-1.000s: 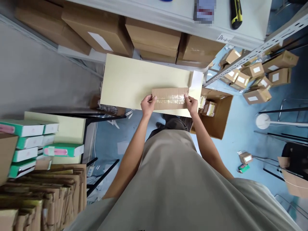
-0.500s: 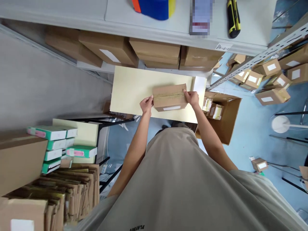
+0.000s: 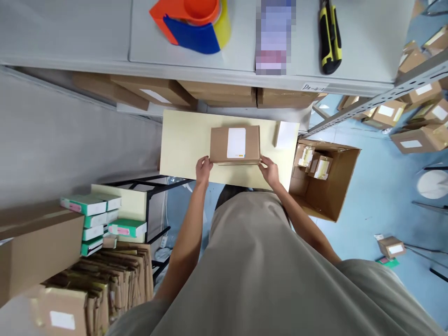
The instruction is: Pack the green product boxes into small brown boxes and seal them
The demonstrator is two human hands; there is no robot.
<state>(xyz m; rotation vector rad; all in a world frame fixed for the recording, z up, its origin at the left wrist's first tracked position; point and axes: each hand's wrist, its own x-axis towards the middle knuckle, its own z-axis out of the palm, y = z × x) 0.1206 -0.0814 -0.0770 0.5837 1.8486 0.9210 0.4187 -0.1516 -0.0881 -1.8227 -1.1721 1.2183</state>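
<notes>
Person in grey shirt (image 3: pixel 252 261), both forearms out front. L hand (image 3: pixel 203 169): thumb + fingers pinched on near L corner of brown box (image 3: pixel 219 144). R hand (image 3: pixel 269 171): fingertips gripping near R corner, same box. Box sits btwn the hands, over the middle of the pale tabletop (image 3: pixel 185 140), white label (image 3: pixel 236 143) facing up; can't tell if its near edge is lifted a bit. White block (image 3: pixel 286 134) at R end of tabletop, apart from box. Just R of & below tabletop: big open carton (image 3: pixel 345 184) w/ small taped boxes in it. To the L, folded cardboard (image 3: pixel 119 275) stands in a row, w/ green-white boxes (image 3: pixel 94 220) stacked behind. Past tabletop, grey shelf (image 3: pixel 367 46) holds orange/blue tape dispenser (image 3: pixel 194 35), blurred-out item (image 3: pixel 275 37), yellow-blk cutter (image 3: pixel 330 39); brown cartons (image 3: pixel 224 93) lined up below. Far R, labelled boxes (image 3: pixel 385 112) on blue floor (image 3: pixel 378 186).
</notes>
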